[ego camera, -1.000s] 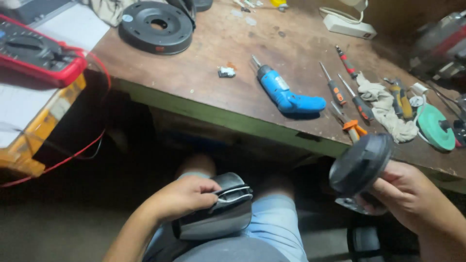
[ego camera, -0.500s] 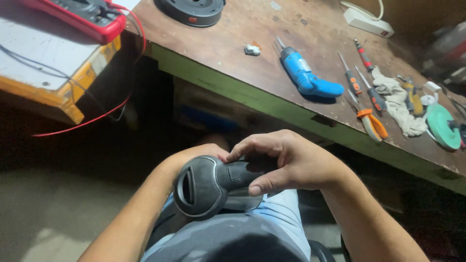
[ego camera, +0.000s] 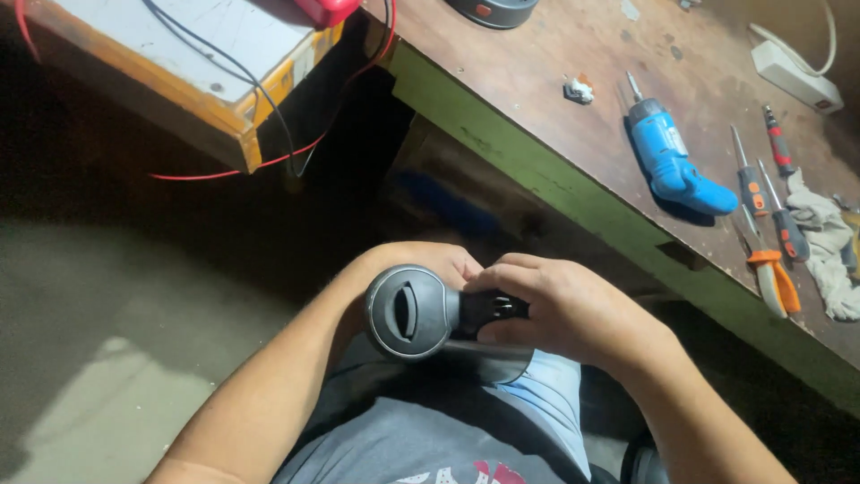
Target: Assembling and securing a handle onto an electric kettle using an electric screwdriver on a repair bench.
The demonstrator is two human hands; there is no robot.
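grey round-ended appliance housing (ego camera: 414, 312), held over lap

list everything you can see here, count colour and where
hair dryer: 1, dark grey, in lap, held by both hands
workbench: 1, brown top, green edge, upper right
electric screwdriver: 1, blue, on bench
screwdrivers: about 3, orange or red and grey, right of it
pliers: 1, orange handles, bench edge
rag: 1, pale, far right
power strip: 1, white, top right
board: 1, white, orange edge, top left
wires: red and black, hanging
left hand: behind dryer
right hand: on dryer body
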